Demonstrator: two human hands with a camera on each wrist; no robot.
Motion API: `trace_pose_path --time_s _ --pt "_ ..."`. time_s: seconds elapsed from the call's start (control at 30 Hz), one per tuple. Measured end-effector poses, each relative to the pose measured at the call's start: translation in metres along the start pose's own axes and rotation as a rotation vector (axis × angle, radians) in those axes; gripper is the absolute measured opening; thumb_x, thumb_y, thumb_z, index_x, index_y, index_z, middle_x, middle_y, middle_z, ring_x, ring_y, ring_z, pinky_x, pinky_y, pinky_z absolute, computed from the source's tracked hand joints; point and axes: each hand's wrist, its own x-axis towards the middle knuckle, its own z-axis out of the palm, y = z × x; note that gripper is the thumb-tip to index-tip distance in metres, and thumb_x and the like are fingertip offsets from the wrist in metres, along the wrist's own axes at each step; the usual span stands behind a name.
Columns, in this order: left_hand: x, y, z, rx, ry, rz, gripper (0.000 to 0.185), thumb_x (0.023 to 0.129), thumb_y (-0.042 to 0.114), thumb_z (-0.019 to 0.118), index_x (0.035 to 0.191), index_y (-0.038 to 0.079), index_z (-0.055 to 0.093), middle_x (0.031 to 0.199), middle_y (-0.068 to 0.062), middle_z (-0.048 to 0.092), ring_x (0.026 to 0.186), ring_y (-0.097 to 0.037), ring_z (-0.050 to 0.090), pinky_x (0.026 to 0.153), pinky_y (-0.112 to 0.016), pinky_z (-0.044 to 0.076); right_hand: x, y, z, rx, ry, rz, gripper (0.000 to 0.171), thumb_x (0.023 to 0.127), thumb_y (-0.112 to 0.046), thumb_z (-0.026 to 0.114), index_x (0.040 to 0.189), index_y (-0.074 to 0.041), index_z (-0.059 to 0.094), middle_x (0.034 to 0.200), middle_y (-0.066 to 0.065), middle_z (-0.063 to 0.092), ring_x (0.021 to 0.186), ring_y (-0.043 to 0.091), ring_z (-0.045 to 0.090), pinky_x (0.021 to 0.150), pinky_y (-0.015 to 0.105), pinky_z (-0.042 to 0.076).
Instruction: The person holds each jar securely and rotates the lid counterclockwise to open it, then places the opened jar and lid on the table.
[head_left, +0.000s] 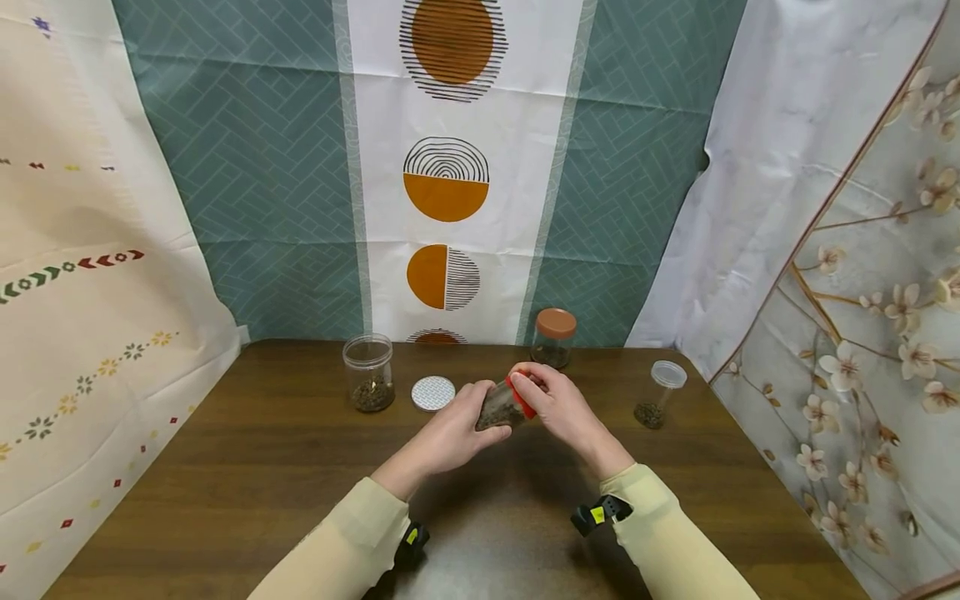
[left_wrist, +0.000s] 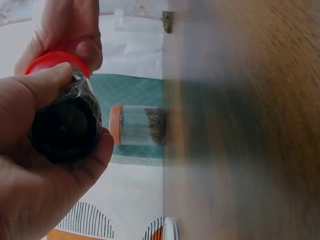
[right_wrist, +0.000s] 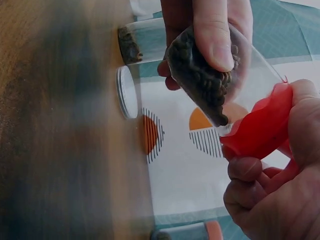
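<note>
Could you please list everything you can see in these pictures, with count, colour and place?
Jar with red lid: one, clear, dark beans inside, tilted above the table between both hands.
Open jar: one, clear, dark contents at the bottom, far left on the table.
Loose lid: one, white, lying flat beside the open jar.
Jar with orange lid: one, clear, at the table's back edge.
Small jar with clear lid: one, clear, dark contents, to the right.
Table: one, dark brown wood.
Patterned cloths: several, teal, white, cream, hung behind and at the sides.
Left hand: grip round the jar's body.
Right hand: grip on the red lid.
</note>
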Motion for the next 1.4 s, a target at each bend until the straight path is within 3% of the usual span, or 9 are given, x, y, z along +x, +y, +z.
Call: trace_pose_path --time_s 0.27,0.53,0.77,1.1,1.4 --pt "0.001 0.000 0.008 0.026 0.051 -0.012 0.073 0.086 0.027 0.096 0.142 0.000 0.056 0.124 -0.011 0.064 0.109 -0.026 0.064 0.094 -0.047 0.057 -0.002 -0.015 0.008 -0.162 0.036 0.024 0.037 0.112 -0.054 0.060 0.129 -0.024 0.075 0.115 -0.002 0.069 0.103 0.021 0.065 0.092 0.046 0.058" --pt "0.003 0.004 0.011 0.109 0.103 -0.016 0.072 0.079 0.025 0.099 0.134 0.002 0.058 0.115 -0.009 0.071 0.100 -0.025 0.069 0.087 -0.046 0.059 -0.002 -0.019 0.010 -0.158 0.041 0.044 0.036 0.111 -0.055 0.061 0.126 -0.026 0.074 0.113 -0.003 0.071 0.101 0.021 0.064 0.088 0.044 0.056" --pt "0.003 0.003 0.006 0.102 0.070 -0.016 0.063 0.079 0.015 0.091 0.131 0.002 0.058 0.104 -0.005 0.069 0.087 -0.020 0.066 0.077 -0.041 0.058 -0.003 -0.017 0.009 -0.093 0.024 0.021 0.033 0.110 -0.052 0.064 0.127 -0.025 0.074 0.113 -0.002 0.070 0.102 0.022 0.065 0.088 0.042 0.057" --pt "0.003 0.000 0.002 0.055 -0.003 -0.012 0.066 0.078 0.013 0.088 0.135 0.002 0.057 0.107 -0.004 0.070 0.087 -0.017 0.066 0.077 -0.038 0.058 -0.006 -0.012 0.008 -0.076 0.016 0.023 0.028 0.111 -0.051 0.063 0.125 -0.029 0.073 0.113 -0.005 0.068 0.105 0.020 0.065 0.088 0.042 0.057" --pt "0.002 0.001 -0.008 -0.124 -0.059 -0.046 0.065 0.081 0.019 0.089 0.136 0.006 0.059 0.113 -0.002 0.071 0.095 -0.019 0.067 0.085 -0.041 0.059 -0.003 -0.020 0.002 -0.105 0.000 -0.105 0.016 0.109 -0.043 0.069 0.120 -0.033 0.073 0.109 -0.006 0.064 0.096 0.021 0.063 0.082 0.043 0.058"
